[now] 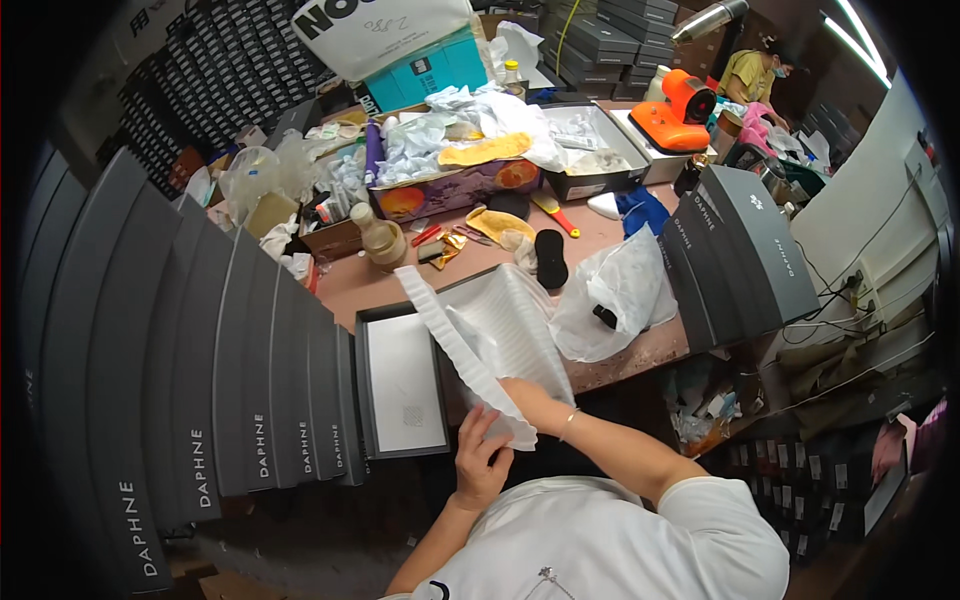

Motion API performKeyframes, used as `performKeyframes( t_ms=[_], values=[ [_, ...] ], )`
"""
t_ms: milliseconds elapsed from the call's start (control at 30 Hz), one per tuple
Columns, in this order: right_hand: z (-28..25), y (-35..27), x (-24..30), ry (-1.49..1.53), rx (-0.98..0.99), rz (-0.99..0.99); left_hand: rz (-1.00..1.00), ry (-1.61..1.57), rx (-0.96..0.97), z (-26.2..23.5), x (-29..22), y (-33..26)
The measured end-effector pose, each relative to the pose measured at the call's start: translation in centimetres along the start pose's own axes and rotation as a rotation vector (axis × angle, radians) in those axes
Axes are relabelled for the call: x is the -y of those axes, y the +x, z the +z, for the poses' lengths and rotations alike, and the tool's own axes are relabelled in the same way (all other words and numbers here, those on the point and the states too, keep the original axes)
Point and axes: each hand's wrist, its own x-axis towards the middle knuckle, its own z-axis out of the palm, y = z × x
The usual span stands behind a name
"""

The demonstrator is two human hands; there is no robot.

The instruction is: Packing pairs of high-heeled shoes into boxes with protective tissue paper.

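The left hand is holding the white sheet, its long edge slanting far-left; the right hand is reaching behind, grip hidden.

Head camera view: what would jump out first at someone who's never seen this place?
Probably the dark grey boxes looming along the left side. Next, the bright orange device stands out toward the back right of the cluttered bench. Nearer the middle, a ribbed white sheet is being handled beside an open box.

Head-height fisheye (wide, close), downward over the workbench
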Motion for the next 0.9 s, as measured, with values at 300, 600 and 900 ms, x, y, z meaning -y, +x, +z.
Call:
performKeyframes(
  t_ms=[300, 600, 900],
  values=[
    [-12.8, -1.1, 3.5, -0.372, -0.294, 0.057, -0.206, 0.147, -0.056, -2.6, 3.7, 5.6],
    [-19.7, -1.7, -11.8, -0.697, -0.281, 0.183, -0.121, 0.764, 0.912, 5.6, 7.8, 11.1],
    [-32.8, -3.8, -8.1, 0.090, -0.831, -0.122, -0.338, -0.569, 0.097, 4.7, 3.3, 11.0]
  ],
)
